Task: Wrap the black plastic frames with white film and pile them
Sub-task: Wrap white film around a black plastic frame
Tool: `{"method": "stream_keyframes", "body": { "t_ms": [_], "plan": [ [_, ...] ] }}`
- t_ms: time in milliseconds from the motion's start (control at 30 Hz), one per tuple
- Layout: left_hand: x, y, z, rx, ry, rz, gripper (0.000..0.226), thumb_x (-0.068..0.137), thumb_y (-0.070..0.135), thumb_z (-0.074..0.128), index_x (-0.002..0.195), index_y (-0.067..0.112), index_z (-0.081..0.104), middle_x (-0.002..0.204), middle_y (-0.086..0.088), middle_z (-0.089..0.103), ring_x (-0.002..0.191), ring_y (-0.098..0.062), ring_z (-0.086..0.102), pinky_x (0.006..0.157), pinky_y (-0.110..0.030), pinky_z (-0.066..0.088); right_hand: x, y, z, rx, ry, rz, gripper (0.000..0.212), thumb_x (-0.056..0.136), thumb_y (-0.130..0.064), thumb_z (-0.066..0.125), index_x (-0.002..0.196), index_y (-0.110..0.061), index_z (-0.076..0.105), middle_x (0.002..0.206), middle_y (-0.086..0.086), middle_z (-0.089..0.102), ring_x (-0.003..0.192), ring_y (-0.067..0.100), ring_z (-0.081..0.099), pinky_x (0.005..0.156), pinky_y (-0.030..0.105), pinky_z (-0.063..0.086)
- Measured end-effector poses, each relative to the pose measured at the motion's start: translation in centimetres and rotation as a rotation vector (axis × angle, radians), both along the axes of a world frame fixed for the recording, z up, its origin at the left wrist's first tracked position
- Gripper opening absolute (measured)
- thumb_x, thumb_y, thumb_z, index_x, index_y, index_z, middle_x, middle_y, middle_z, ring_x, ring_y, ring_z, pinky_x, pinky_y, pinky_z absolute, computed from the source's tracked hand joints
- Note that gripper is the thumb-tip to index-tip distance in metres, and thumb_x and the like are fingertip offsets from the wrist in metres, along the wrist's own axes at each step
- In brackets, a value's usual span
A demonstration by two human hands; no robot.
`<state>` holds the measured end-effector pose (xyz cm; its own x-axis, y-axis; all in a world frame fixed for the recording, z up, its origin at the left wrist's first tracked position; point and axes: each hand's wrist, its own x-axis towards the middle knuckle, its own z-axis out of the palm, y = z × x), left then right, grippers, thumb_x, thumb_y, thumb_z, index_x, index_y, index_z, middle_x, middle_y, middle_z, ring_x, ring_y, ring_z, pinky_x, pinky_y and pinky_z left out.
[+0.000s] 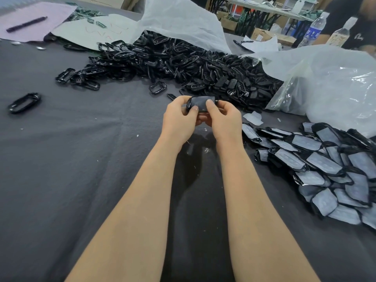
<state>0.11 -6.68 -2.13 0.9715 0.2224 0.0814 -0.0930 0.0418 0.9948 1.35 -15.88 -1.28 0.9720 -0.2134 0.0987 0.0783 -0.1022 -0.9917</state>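
Frame [200,103], one, pinched by left hand [180,120] and right hand [224,120] (bare pile [183,64], wrapped pile [325,169]).

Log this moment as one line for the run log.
step: wrapping | left hand: grips frame | right hand: grips same frame | wrapped pile: near right | unwrapped heap: far centre
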Motion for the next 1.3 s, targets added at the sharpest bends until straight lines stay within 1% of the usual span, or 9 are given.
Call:
{"method": "stream_keyframes", "body": {
  "t_ms": [200,433,567,633,767,867,1100,1200,1300],
  "plan": [
    [-0.14,-0.12,0.07,-0.021,-0.016,-0.013,0.017,0.095,0.004,0.052,0.098,0.019,0.058,0.087,-0.008,0.072,0.071,-0.01,0.069,0.067,-0.02,0.056,0.17,-0.24,0.08,0.011,-0.023,-0.031,0.006,0.093,-0.01,0.058,0.095,-0.005,0.06,0.081,0.005,0.066,0.073,0.017,0.064,0.079,0.036,0.056],
    [-0.34,-0.05,0.04,-0.04,-0.017,0.021,0.004,0.092,0.018,0.061,0.095,0.015,0.061,0.078,-0.004,0.071,0.066,-0.009,0.068,0.061,-0.02,0.054,0.02,-0.2,0.12,0.017,-0.018,-0.003,0.015,0.093,-0.013,0.059,0.099,0.0,0.061,0.097,0.024,0.067,0.085,0.032,0.065,0.082,0.041,0.055],
    [-0.39,0.2,0.19,-0.046,-0.008,0.039,0.003,0.095,0.017,0.057,0.094,0.016,0.059,0.078,-0.007,0.072,0.064,-0.01,0.069,0.06,-0.02,0.054,-0.15,-0.16,0.33,0.048,-0.006,0.031,0.009,0.092,-0.011,0.06,0.094,-0.003,0.06,0.09,0.017,0.063,0.08,0.025,0.06,0.078,0.037,0.054],
    [-0.48,0.23,0.27,-0.049,-0.001,0.042,0.004,0.095,0.017,0.057,0.092,0.017,0.059,0.079,-0.008,0.072,0.064,-0.011,0.069,0.058,-0.019,0.053,-0.25,-0.05,0.38,0.109,0.023,0.053,0.008,0.092,-0.01,0.06,0.095,-0.003,0.06,0.09,0.017,0.062,0.08,0.027,0.059,0.081,0.042,0.054],
    [-0.62,0.12,0.48,-0.038,0.009,0.017,0.008,0.095,0.016,0.056,0.087,0.018,0.058,0.084,-0.012,0.073,0.073,-0.021,0.071,0.063,-0.025,0.058,-0.4,0.2,0.33,0.17,0.072,0.078,0.025,0.089,-0.009,0.063,0.111,0.002,0.056,0.1,0.019,0.062,0.086,0.026,0.062,0.077,0.036,0.055],
    [-0.72,-0.02,0.63,-0.052,0.0,-0.005,0.011,0.096,0.015,0.055,0.085,0.018,0.057,0.077,-0.007,0.073,0.066,-0.017,0.071,0.061,-0.024,0.057,-0.4,0.12,0.44,0.194,0.047,0.064,0.002,0.088,-0.005,0.061,0.089,-0.006,0.059,0.087,0.013,0.062,0.08,0.026,0.06,0.076,0.038,0.054],
    [-0.58,-0.27,0.53,-0.054,0.005,0.007,0.011,0.096,0.015,0.053,0.086,0.017,0.057,0.077,-0.007,0.072,0.06,-0.012,0.07,0.056,-0.021,0.055,0.0,-0.23,0.4,0.207,0.053,-0.022,0.027,0.089,-0.006,0.054,0.064,-0.013,0.06,0.06,-0.002,0.059,0.058,0.011,0.055,0.055,0.022,0.047],
    [-0.49,-0.24,0.51,-0.053,0.006,0.011,0.012,0.096,0.015,0.052,0.086,0.018,0.057,0.08,-0.009,0.072,0.061,-0.013,0.07,0.057,-0.021,0.056,0.14,-0.28,0.34,0.164,0.046,-0.024,0.026,0.093,-0.008,0.052,0.069,-0.009,0.063,0.064,0.003,0.062,0.061,0.015,0.058,0.059,0.026,0.05],
    [-0.38,-0.2,0.41,-0.034,0.009,0.013,0.013,0.098,0.015,0.052,0.086,0.018,0.057,0.087,-0.014,0.072,0.07,-0.019,0.072,0.062,-0.023,0.058,0.25,-0.29,0.06,0.036,-0.004,-0.012,0.024,0.097,-0.014,0.05,0.092,0.003,0.067,0.086,0.018,0.068,0.078,0.029,0.065,0.077,0.041,0.055]
  ]
}}
